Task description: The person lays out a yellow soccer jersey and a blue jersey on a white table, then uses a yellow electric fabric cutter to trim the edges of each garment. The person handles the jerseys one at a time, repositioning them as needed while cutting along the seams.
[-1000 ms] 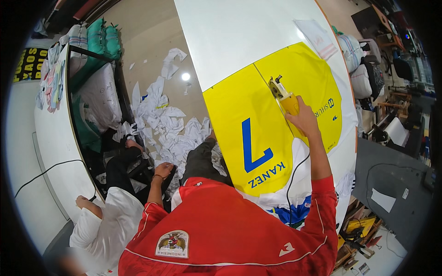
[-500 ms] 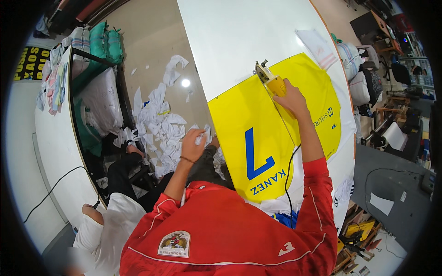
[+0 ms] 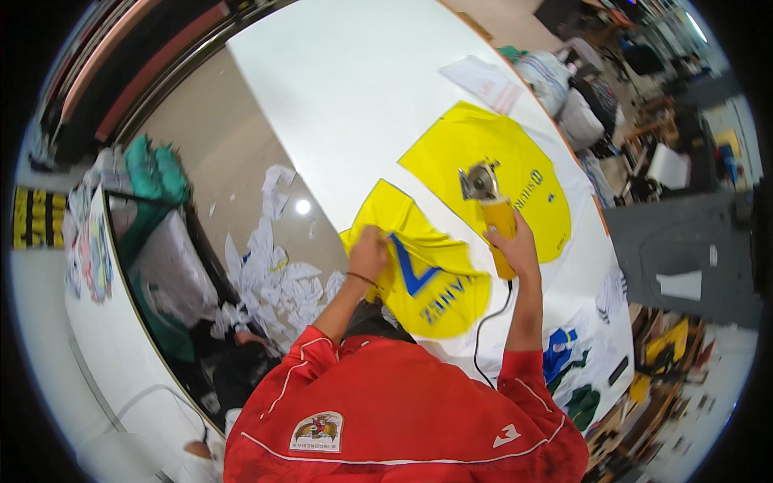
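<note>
My right hand (image 3: pixel 515 245) grips the yellow body of a hand-held electric rotary cutter (image 3: pixel 498 217), its round metal head over a yellow fabric panel (image 3: pixel 463 141) with small blue print. The black cord (image 3: pixel 481 338) trails down across the white worktable (image 3: pixel 338 97). In my left hand (image 3: pixel 368 256), fingers curled, is the near edge of a separate yellow panel (image 3: pixel 447 310) printed with a large blue numeral and lettering. That panel is folded and raised where held, blurred by motion, and a gap of white table shows between the two pieces.
White scraps (image 3: pixel 262 282) cover part of the floor at left. A co-worker's arm (image 3: pixel 197 451) shows low by a side table (image 3: pixel 101 338), near green bundles (image 3: pixel 153 169). Blue and green fabric (image 3: pixel 560 354) lies at the worktable's lower right. A grey surface (image 3: pixel 660 233) and sacks stand at right.
The yellow fabric is now in two separated pieces. My left hand has reached in and pulled up the numbered piece. The cutter has come back toward me from the far edge, and the view has shifted.
</note>
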### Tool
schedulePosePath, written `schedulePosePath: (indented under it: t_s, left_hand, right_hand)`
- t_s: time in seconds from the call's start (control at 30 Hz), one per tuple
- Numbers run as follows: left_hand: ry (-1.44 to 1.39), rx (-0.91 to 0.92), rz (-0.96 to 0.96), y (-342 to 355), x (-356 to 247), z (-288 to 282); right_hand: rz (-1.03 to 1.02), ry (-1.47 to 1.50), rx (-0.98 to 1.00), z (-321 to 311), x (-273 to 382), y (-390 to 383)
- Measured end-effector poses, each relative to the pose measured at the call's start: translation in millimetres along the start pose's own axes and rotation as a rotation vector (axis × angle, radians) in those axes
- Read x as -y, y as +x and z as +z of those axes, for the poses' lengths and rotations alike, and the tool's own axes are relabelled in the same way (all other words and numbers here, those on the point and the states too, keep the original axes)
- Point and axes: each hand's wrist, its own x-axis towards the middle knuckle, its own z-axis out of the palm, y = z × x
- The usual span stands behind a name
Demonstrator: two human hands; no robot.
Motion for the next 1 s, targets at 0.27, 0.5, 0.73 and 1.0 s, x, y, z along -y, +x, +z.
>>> schedulePosePath:
  t_s: [0.27, 0.5, 0.73, 1.0]
  left_hand:
    - [-0.463, -0.486, 0.010, 263.6, -38.6, -90.6]
    - [0.190, 0.068, 0.693, 282.6, -8.4, 33.8]
    - [0.815, 0.480, 0.618, 147.8, -85.9, 87.9]
    - [0.836, 0.871, 0.508, 17.8, -71.2, 10.3]
  right_hand:
    - [0.510, 0.378, -0.393, -65.7, -73.3, -201.8]
    - [0.615, 0.619, -0.500, -16.5, -120.6, -267.9]
    - [0.703, 0.862, -0.605, 35.8, -140.7, -292.3]
    - [0.826, 1.012, -0.648, 25.5, -181.6, -308.2]
